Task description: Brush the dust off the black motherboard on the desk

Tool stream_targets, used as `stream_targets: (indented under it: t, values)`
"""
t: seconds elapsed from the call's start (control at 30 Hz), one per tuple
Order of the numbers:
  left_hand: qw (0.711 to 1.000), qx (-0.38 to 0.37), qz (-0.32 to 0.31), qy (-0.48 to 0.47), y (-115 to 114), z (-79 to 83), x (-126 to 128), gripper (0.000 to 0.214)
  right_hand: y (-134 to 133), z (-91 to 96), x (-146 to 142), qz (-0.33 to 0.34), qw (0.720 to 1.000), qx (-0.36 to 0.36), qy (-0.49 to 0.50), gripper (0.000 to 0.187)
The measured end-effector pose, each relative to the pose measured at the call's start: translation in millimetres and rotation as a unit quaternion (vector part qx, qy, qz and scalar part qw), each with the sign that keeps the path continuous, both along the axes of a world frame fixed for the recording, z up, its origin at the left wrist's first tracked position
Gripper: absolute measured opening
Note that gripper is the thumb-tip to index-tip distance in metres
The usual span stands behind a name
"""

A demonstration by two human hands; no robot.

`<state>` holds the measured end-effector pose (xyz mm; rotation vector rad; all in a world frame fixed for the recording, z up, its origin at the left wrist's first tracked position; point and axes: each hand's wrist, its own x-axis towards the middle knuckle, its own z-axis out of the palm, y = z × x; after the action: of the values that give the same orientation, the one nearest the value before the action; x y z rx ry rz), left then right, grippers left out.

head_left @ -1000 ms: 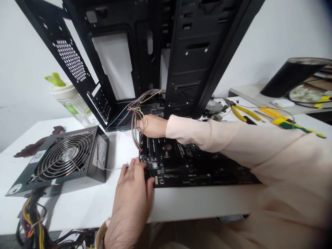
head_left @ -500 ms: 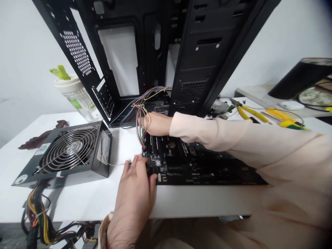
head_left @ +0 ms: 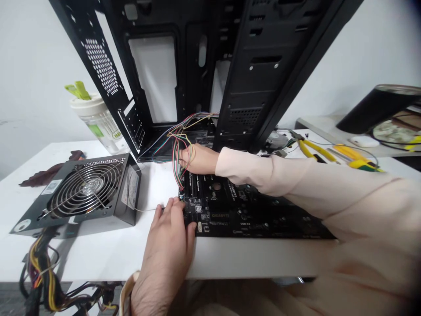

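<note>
A black motherboard [head_left: 250, 215] lies flat on the white table [head_left: 108, 254]. My left hand [head_left: 169, 239] rests on its near left corner, fingers together and pressing on the board's edge. My right hand [head_left: 195, 159] reaches across to the board's far left corner, closed around a bundle of thin coloured wires [head_left: 177, 140] that run out of the open black computer case [head_left: 204, 74] standing behind. My sleeve covers much of the board's far side.
A grey power supply [head_left: 82, 193] with a fan grille sits at the left, its cable bundle [head_left: 42, 281] hanging off the table's front edge. A clear jar with a white lid [head_left: 95, 118] stands behind it. Yellow-handled pliers [head_left: 312, 149] and a screwdriver [head_left: 358, 160] lie at the right.
Both hands stay in place on the motherboard and the wires. The view has shifted slightly, nothing else has visibly moved.
</note>
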<state>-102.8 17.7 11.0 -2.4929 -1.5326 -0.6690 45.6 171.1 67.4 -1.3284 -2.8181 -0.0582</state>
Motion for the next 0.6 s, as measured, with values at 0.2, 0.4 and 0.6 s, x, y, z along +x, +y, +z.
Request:
stream_targets:
  t: [0.2, 0.4, 0.6]
  values:
    - [1.0, 0.02, -0.004, 0.006, -0.4, 2.5, 1.5, 0.021, 2.0, -0.8, -0.7, 0.012, 0.999, -0.03, 0.025, 0.026]
    - [0.999, 0.039, -0.016, 0.015, -0.1, 4.5, 1.9, 0.022, -8.7, 0.3, -12.1, -0.022, 0.999, -0.021, 0.015, 0.029]
    - [0.999, 0.043, -0.017, 0.017, 0.0, 4.1, 2.9, 0.023, -11.7, 1.6, -11.8, -0.013, 1.0, -0.007, -0.02, 0.029]
